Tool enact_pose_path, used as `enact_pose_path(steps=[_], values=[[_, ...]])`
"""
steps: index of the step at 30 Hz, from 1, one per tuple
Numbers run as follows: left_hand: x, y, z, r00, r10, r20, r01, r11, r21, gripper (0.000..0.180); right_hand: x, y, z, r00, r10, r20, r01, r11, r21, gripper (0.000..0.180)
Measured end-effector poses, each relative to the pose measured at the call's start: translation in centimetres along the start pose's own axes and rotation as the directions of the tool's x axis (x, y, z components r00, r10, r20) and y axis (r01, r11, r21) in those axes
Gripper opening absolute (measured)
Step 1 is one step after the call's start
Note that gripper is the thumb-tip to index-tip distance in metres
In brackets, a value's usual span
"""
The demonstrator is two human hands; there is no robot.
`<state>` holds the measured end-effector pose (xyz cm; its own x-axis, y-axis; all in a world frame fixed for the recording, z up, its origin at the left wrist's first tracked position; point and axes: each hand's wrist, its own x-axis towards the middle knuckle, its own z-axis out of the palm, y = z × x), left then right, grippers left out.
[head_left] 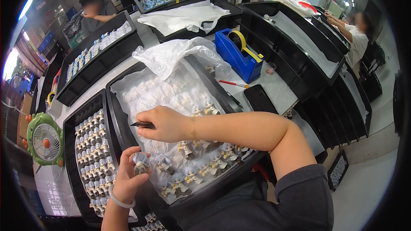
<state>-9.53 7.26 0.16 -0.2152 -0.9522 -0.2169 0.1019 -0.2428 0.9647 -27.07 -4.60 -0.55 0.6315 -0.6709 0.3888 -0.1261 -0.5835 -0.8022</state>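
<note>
My left hand (127,179) holds a small grey-haired figurine (140,163) upright between thumb and fingers, low over the near edge of a black tray (114,115). My right hand (165,124) hovers just above it and grips a thin dark tool (141,124) whose tip points left. The tray under both hands is lined with white plastic and has several similar figurines (195,167) lying in its near part. A bracelet sits on my left wrist.
A second black tray (70,154) on the left holds several rows of standing figurines. A green desk fan (44,140) stands far left. A blue tape dispenser (237,53), a red pen (233,84) and a dark phone (260,99) lie to the right. Other people work at trays behind.
</note>
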Motion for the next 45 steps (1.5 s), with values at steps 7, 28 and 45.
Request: enact_pose_path(steps=[7,28,45], values=[[0.4,-0.8,-0.2,0.977,0.208,-0.04,-0.212,0.967,-0.141,0.084,0.2,-0.1,-0.4,1.0,0.011,0.008,-0.011,1.0,0.024,0.02],[-0.4,-0.4,-0.9,0.829,0.557,0.035,-0.406,0.56,0.722,0.061,0.3,-0.6,-0.1,0.989,0.13,0.066,-0.135,0.988,0.074,0.02],[-0.9,0.2,-1.0,0.828,0.545,0.131,-0.236,0.128,0.963,0.056,0.3,-0.4,0.0,0.981,0.168,0.097,-0.177,0.98,0.086,0.016]])
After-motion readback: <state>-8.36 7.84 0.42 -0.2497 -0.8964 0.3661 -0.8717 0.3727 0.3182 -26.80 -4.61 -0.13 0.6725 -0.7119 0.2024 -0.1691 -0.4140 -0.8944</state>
